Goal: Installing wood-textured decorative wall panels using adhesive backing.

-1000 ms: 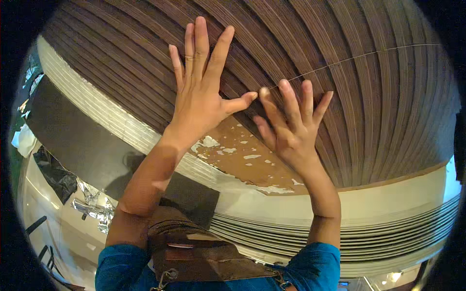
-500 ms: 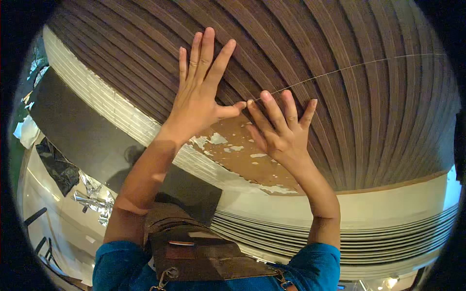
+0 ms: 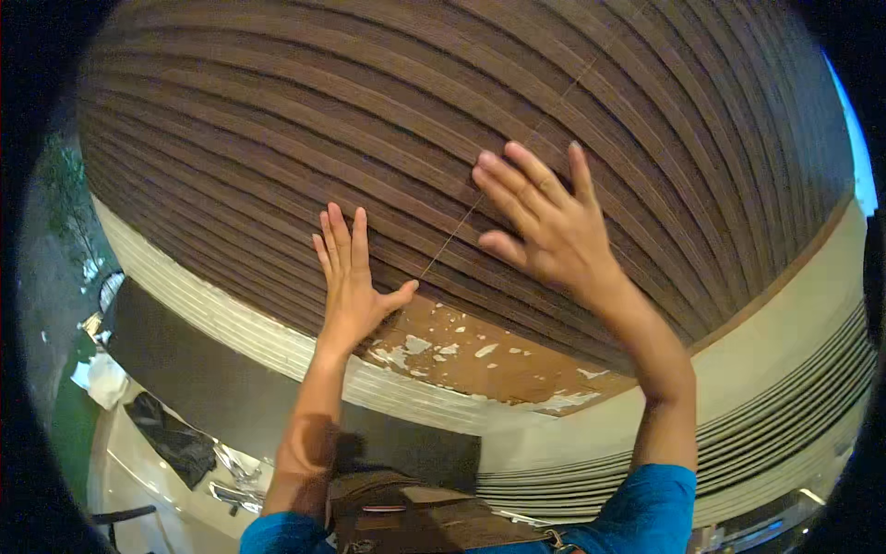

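Note:
A broad brown ribbed wall panel (image 3: 415, 138) with wood-like grain fills most of the view. My left hand (image 3: 346, 300) lies against its lower part, fingers spread and thumb stretched out to the right. A thin pale line (image 3: 452, 235), a seam or a thread, I cannot tell which, slants across the ribs from that thumb tip toward the upper right. My right hand (image 3: 554, 226) rests by this line farther up, fingers extended and nothing in its grasp. Below the left thumb is a bare tan patch (image 3: 498, 360) with flaking white bits.
A pale ribbed strip (image 3: 221, 291) borders the panel's lower left edge, with a dark flat strip (image 3: 212, 346) beside it. Dark grooves (image 3: 738, 434) run along the pale surface at lower right. A black plastic bag (image 3: 171, 439) and crumpled foil (image 3: 235, 489) lie at lower left.
My hands have moved apart. The right one has slid up along the thin line, while the left sits lower in the picture. The whole view has also turned and shifted.

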### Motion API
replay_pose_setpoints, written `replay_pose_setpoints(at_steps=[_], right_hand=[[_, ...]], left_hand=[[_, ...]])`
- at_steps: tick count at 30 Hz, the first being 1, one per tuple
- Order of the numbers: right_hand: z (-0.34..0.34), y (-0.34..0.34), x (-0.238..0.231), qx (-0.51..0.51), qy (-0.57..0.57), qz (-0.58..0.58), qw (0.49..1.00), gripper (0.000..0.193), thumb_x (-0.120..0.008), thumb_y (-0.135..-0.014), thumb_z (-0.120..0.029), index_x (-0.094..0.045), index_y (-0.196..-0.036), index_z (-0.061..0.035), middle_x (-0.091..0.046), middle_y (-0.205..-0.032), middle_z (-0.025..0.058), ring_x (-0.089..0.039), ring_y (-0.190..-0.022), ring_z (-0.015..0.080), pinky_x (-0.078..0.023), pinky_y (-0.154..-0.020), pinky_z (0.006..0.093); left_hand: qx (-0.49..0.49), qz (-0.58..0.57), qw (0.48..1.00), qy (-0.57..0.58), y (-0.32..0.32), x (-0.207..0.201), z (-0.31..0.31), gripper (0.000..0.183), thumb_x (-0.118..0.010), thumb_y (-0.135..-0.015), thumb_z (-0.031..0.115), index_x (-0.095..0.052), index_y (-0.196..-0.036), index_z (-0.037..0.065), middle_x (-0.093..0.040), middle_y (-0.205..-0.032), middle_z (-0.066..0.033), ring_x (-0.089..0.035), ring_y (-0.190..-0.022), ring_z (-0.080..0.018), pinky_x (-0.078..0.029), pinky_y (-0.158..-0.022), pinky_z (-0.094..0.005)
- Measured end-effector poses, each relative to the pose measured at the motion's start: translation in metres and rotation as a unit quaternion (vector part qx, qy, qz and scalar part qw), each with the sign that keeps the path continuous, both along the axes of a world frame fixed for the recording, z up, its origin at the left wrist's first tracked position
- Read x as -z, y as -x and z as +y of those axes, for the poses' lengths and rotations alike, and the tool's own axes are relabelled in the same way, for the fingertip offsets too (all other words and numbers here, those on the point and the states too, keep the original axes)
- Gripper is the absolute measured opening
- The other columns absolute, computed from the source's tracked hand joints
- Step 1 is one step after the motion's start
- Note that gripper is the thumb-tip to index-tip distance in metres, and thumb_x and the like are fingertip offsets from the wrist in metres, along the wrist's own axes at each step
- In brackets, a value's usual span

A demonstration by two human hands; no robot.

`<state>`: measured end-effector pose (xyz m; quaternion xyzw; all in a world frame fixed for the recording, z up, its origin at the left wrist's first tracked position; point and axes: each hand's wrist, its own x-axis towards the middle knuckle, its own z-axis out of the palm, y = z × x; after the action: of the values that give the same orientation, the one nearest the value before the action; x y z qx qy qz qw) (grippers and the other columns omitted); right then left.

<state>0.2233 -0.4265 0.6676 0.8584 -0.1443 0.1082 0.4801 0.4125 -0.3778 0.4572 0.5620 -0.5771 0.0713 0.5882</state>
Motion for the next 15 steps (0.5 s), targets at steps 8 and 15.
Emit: replay_pose_setpoints(at_steps=[8, 15], right_hand=[[-0.005, -0.012, 0.003, -0.029, 0.004, -0.118, 0.993, 0.081, -0.05, -0.086, -0.059, -0.041, -0.143, -0.0027, -0.038, -0.151, 0.009, -0.028, -0.143, 0.0218, -0.01, -0.119, 0.0496], [0.003, -0.007, 0.081, -0.093, -0.053, -0.054, 0.993, 0.072, -0.043, -0.093, -0.055, -0.043, -0.142, -0.0015, -0.041, -0.148, 0.0116, -0.028, -0.143, 0.0213, -0.012, -0.119, 0.0482]], left_hand=[[-0.031, 0.012, 0.999, 0.004, 0.024, -0.028, 0.02, 0.108, -0.078, -0.066, 0.018, -0.013, -0.151, 0.004, 0.0, -0.158, -0.025, -0.001, -0.146, -0.0422, -0.004, -0.117, -0.0547], [-0.003, -0.007, 0.988, 0.151, 0.016, -0.077, 0.019, 0.057, -0.052, -0.086, 0.001, -0.041, -0.142, 0.002, -0.032, -0.153, -0.0166, -0.021, -0.145, -0.0364, -0.018, -0.117, -0.0477]])
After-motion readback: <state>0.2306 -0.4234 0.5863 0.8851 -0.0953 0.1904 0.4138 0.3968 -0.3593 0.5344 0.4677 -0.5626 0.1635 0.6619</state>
